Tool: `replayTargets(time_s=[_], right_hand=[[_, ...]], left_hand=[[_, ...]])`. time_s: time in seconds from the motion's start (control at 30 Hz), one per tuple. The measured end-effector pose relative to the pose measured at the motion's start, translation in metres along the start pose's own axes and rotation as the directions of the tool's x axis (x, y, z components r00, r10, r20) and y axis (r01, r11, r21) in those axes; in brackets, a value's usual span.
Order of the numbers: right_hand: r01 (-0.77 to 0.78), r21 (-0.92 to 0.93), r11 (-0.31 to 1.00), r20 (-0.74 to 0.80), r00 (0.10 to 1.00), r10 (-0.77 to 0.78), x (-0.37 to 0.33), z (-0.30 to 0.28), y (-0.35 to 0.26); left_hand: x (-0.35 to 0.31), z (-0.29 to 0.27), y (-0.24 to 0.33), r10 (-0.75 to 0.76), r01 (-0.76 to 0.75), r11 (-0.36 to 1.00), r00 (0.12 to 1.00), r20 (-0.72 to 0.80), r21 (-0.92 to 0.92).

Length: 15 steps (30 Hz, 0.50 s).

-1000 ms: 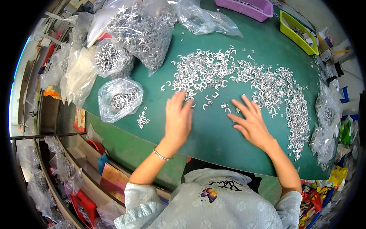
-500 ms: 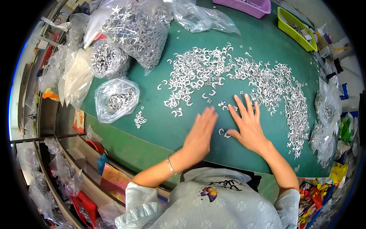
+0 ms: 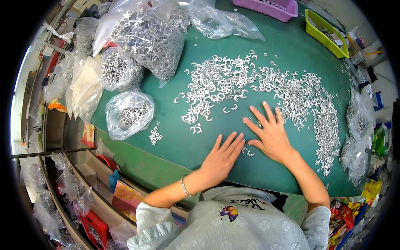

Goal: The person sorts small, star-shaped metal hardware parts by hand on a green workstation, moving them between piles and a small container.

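My left hand [image 3: 221, 159] lies palm down near the table's front edge, fingers outstretched and holding nothing. A few loose silver crescent pieces [image 3: 248, 152] lie between its fingertips and my right thumb. My right hand [image 3: 270, 132] rests flat with fingers spread, its fingertips close to the large spread of pieces; small metal bits show between the fingers, partly hidden. Beyond the hands, a wide scatter of crescents [image 3: 216, 83] covers the middle of the green table [image 3: 183, 152]. It runs on into a denser band [image 3: 326, 125] along the right. Two or three crescents [image 3: 196, 128] sit apart, left of the hands.
An open clear bag [image 3: 114, 125] of metal pieces stands at left, beside a small cluster of ring-like bits [image 3: 156, 136]. Behind it is a large bag of star pieces [image 3: 154, 46]. Purple [image 3: 271, 10] and yellow-green trays [image 3: 327, 35] stand far right.
My left hand has moved slightly nearer to me and its fingers now lie spread. Loose bits beside my right fingertips are now mostly under that hand. The view has shifted a little.
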State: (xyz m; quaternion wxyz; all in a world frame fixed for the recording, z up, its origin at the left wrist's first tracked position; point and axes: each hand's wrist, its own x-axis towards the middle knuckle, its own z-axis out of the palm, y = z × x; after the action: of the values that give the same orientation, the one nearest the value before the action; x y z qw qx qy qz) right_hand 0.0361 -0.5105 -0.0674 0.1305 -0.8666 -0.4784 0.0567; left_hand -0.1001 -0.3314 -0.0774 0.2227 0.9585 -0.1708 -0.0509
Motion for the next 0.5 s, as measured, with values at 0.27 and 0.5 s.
replayTargets(time_s=[0.27,0.5], right_hand=[[-0.251,-0.136,0.958,-0.151,0.961,0.231,-0.019,-0.002,0.020],[-0.018,-0.086,0.996,-0.198,0.980,0.000,0.047,0.015,0.017]], left_hand=[[0.021,0.000,0.005,0.066,-0.074,0.992,0.994,-0.082,-0.101],[0.049,-0.010,-0.043,-0.045,0.054,0.997,0.987,-0.151,0.059]])
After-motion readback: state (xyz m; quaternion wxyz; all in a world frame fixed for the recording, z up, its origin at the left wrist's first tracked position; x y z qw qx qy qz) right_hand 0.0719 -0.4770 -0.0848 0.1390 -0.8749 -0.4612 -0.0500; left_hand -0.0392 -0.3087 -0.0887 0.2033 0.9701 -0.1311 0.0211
